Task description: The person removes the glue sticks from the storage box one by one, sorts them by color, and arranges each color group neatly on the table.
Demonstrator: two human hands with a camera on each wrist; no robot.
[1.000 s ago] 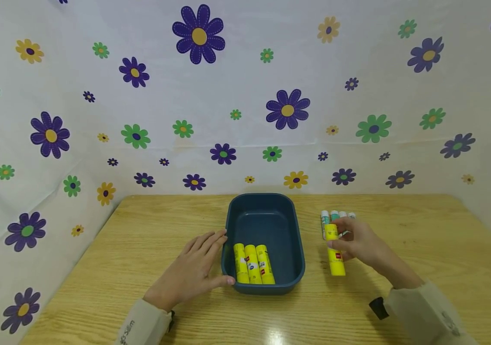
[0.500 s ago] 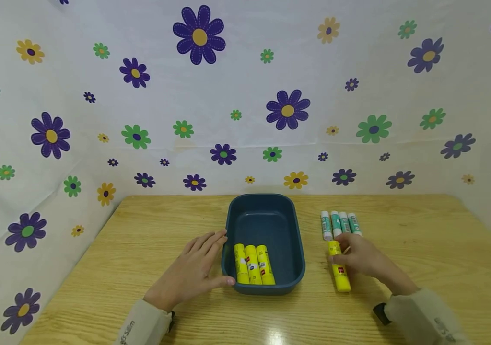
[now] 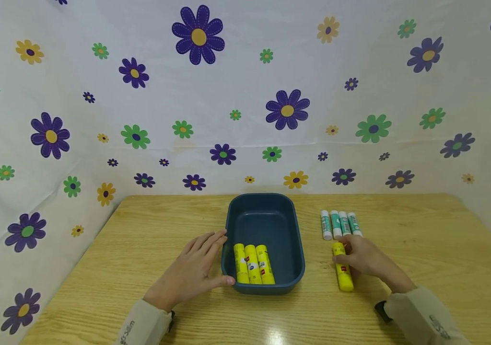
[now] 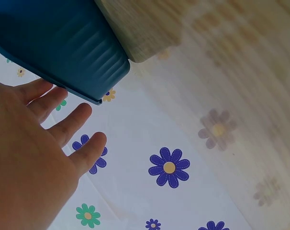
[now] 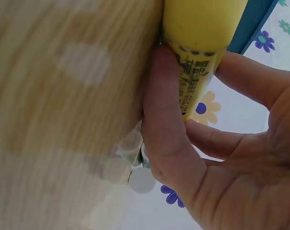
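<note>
The right hand (image 3: 366,257) pinches a yellow glue stick (image 3: 344,271) between 3 and 4 o'clock of the blue bin (image 3: 267,289). Keep that grip light, clear of the 4 small sticks (image 3: 344,223) at 12 o'clock. The left hand (image 3: 189,273), fingers extended, touches the bin's rim around 8 o'clock.

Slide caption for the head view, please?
Right grip holds a yellow tube near four green-and-white tubes; left grip touches a blue tray holding three yellow tubes.
</note>
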